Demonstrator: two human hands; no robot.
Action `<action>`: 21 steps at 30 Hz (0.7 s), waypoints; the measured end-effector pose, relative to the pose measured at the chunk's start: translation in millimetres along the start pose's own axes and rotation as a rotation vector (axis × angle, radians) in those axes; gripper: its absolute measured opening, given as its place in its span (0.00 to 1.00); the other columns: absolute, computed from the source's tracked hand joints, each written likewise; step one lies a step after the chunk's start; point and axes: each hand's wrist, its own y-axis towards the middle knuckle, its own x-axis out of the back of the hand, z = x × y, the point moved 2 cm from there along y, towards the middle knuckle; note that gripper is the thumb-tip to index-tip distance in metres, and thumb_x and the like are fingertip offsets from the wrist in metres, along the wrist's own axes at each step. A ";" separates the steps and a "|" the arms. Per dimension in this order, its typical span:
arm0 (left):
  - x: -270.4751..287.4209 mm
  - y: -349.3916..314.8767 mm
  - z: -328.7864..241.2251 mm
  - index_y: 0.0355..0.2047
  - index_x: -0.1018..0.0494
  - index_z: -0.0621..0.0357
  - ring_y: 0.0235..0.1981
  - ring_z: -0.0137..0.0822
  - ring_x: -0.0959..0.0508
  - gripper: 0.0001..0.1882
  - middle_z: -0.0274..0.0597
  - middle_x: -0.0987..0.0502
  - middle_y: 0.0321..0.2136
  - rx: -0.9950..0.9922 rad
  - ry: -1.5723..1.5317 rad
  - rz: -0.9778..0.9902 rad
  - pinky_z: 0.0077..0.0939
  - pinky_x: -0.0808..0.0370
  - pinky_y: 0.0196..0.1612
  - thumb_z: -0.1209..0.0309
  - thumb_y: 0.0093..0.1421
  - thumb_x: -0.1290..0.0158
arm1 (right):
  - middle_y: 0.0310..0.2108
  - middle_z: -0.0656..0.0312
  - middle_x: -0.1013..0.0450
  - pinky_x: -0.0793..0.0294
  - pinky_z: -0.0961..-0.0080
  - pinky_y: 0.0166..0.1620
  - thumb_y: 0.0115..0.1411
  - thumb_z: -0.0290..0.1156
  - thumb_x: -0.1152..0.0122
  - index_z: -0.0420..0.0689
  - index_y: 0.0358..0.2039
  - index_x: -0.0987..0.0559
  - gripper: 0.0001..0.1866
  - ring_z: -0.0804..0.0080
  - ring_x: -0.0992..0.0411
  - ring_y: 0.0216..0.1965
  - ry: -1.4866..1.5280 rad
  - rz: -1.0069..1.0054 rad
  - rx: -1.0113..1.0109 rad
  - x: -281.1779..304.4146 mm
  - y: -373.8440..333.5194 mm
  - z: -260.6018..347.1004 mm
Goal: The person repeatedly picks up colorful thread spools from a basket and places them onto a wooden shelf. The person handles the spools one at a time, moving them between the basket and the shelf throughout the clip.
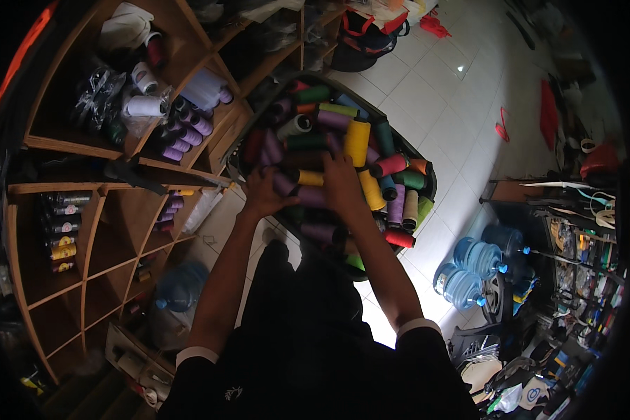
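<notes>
A large dark crate (427,150) full of thread spools stands on the floor before me. My left hand (262,192) is at its near left side, its fingers and thumb bent around a purple thread spool (284,184). Inside the heap, my right hand (343,183) reaches down among the spools, its fingertips partly hidden. Between the hands lies a yellow spool (309,178), with another purple spool (312,197) just nearer. A tall yellow spool (357,142) rises beyond my right hand. Red spools (400,239), green spools (409,179) and a white-grey cone (295,127) lie around them.
Wooden shelving (91,262) with purple, white and dark spools lines the left. Blue water jugs (480,257) stand on the tiled floor (437,91) at right, beside a cluttered rack (584,259). Another jug (180,287) sits at lower left. A black bag (371,38) lies beyond the crate.
</notes>
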 end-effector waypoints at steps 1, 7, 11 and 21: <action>0.0 0.3 1.2 0.64 0.41 0.49 0.67 0.61 0.45 0.60 0.61 0.46 0.64 -0.002 -0.005 0.007 0.59 0.51 0.66 0.37 0.33 0.30 | 0.50 0.42 0.31 0.29 0.58 0.52 0.49 0.19 0.38 0.36 0.49 0.28 0.24 0.45 0.32 0.51 -0.044 0.048 0.007 -6.5 7.3 -1.9; 2.3 4.0 6.0 0.64 0.40 0.47 0.67 0.59 0.45 0.59 0.62 0.44 0.64 0.018 -0.030 0.046 0.58 0.52 0.66 0.39 0.34 0.29 | 0.53 0.42 0.33 0.28 0.53 0.52 0.50 0.22 0.34 0.43 0.50 0.30 0.26 0.43 0.31 0.48 0.021 0.041 0.060 -20.5 25.9 -15.6; 7.9 6.5 10.0 0.62 0.38 0.48 0.65 0.58 0.42 0.54 0.61 0.41 0.61 -0.055 0.015 -0.004 0.58 0.51 0.66 0.41 0.36 0.29 | 0.48 0.45 0.31 0.26 0.60 0.50 0.51 0.24 0.32 0.43 0.49 0.29 0.24 0.48 0.28 0.44 0.254 -0.025 0.056 -7.4 23.5 -13.7; 36.3 -44.1 46.5 0.56 0.36 0.55 0.56 0.44 0.31 0.40 0.45 0.32 0.54 -0.100 -0.737 -0.440 0.43 0.35 0.59 0.68 0.43 0.29 | 0.37 0.61 0.31 0.26 0.78 0.41 0.57 0.25 0.31 0.41 0.47 0.27 0.19 0.75 0.29 0.37 0.803 -0.370 -0.361 35.7 -63.0 -40.5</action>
